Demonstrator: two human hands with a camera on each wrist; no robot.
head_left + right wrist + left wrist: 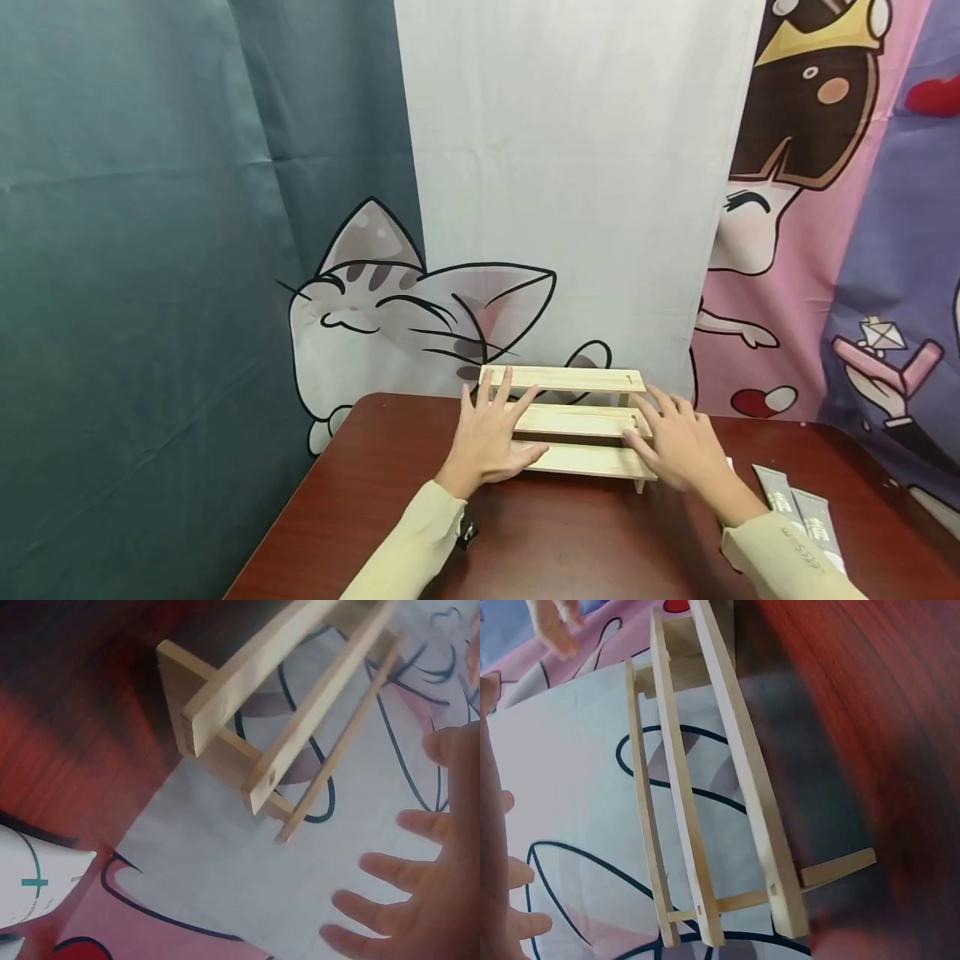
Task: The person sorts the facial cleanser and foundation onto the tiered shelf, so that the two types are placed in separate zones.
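Note:
A small three-tier rack (581,460) of pale wood stands on the table, its slats rising like steps toward the back. In the head view, my left hand (486,437) spreads its fingers over the rack's left end. Over the right end is my right hand (681,447), fingers apart and slightly bent. Neither hand grips anything, and whether a fingertip touches the wood cannot be told. The left wrist view shows the slats (676,772) and a side support (840,868) apart from the fingers. The right wrist view also shows a gap between fingers and rack (255,690).
Two grey-and-white packets (819,521) lie on the dark red table (570,542), right of the rack. Behind the table hangs a printed cloth (592,208) with a cartoon cat. A small black object (466,533) shows under the left sleeve.

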